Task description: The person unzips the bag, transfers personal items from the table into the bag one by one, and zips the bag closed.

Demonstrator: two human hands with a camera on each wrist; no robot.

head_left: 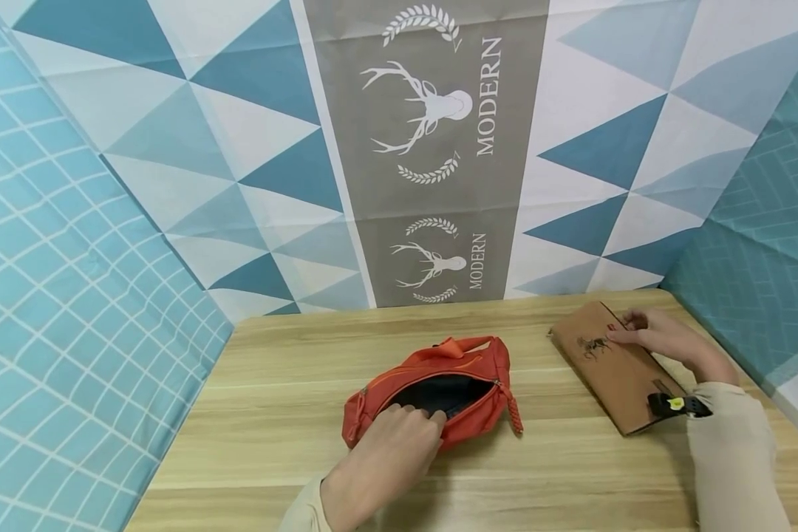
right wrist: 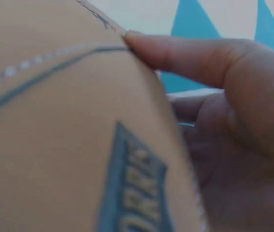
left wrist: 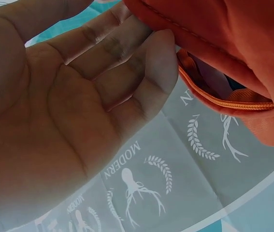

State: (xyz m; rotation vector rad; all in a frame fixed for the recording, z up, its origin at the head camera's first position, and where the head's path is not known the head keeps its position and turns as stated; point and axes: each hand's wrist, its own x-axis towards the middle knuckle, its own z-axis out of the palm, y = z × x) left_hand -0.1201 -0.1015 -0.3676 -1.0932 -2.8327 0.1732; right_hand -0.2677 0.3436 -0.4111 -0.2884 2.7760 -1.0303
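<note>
A red waist bag (head_left: 485,425) lies on the table, its zipped mouth gaping to show a dark lining. My left hand (head_left: 399,443) grips the front rim of that mouth, with fingers hooked over the edge. In the left wrist view, the fingers of the left hand (left wrist: 83,92) curl up to the red fabric, beside a second orange-zipped pocket (left wrist: 223,99). To the right, a brown leather clutch wallet (head_left: 612,377) with a dark printed figure tilts up. My right hand (head_left: 665,340) pinches its right edge, thumb on the front face, as the right wrist view also shows.
Both things are on a light wood-grain table (head_left: 273,414). A patterned backdrop (head_left: 432,177) stands along its far edge, with blue tiled sheets (head_left: 73,295) at the sides. A zipper pull (head_left: 513,414) hangs at the bag's right end.
</note>
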